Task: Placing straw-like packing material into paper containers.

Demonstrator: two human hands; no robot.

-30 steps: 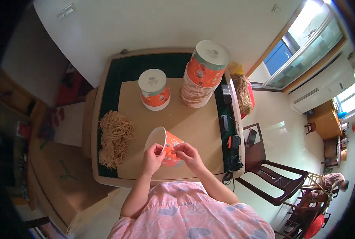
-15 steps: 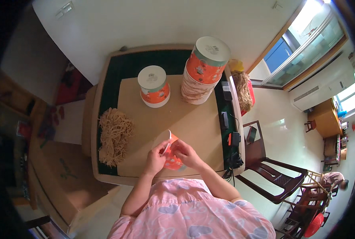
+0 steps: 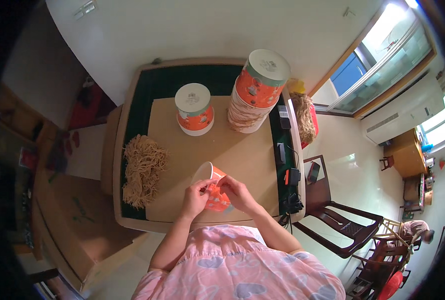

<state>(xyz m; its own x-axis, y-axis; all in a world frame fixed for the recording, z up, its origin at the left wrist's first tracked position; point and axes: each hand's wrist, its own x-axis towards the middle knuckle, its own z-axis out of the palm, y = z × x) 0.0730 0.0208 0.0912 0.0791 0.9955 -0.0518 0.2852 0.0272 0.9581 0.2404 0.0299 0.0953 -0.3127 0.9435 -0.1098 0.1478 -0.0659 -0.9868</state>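
Observation:
An orange paper tub (image 3: 218, 201) with a white inside lies tilted at the table's near edge, its mouth turned away to the far left. My left hand (image 3: 196, 198) is over the tub's left side, fingertips pinched together. Across from it, my right hand (image 3: 237, 194) pinches close to the tub's upper side. Whatever is between the fingertips is too small to make out. A bundle of tan raffia-like strands (image 3: 145, 171) lies to the left. Farther off, an upside-down tub (image 3: 194, 110) stands beside a taller stack of tubs (image 3: 259, 90), its lower part wrapped in tan strands.
Cardboard (image 3: 182, 150) covers much of the green-topped table (image 3: 152, 75). Black devices and cables (image 3: 292, 176) line its right edge. A red container of strands (image 3: 305, 117) stands beyond that edge, a dark wooden chair (image 3: 345, 220) to the right, and a large cardboard box (image 3: 77, 220) at left.
The tub's mouth has turned, showing more of its white inside. My left fingers have moved off the rim onto its side, and both hands' fingertips have come closer together.

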